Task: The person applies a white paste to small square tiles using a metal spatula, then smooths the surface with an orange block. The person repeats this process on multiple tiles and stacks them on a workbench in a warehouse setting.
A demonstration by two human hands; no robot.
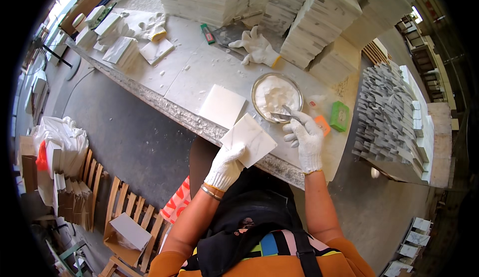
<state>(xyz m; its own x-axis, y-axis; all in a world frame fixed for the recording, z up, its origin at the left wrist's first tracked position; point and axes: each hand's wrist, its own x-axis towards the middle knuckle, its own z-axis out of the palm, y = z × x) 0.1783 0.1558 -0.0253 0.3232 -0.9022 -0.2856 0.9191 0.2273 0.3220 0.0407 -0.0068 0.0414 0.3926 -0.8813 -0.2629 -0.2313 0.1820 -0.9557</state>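
The left hand [225, 166] grips a marble tile [249, 139] face-up (ready for coating) while the right hand's [303, 136] fingers pinch a scraper [282, 116] dipping into the bowl of white paste [277, 96].

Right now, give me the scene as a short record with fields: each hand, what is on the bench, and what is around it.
left hand: gloved left hand grips a square white marble tile by its lower corner, tilted above the bench edge
right hand: gloved right hand holds a small metal scraper, blade at the bowl's rim
bowl: round metal bowl with white paste
bench: stone bench, a second white tile lying flat, a spare white glove, a green box
behind: stacks of white tiles
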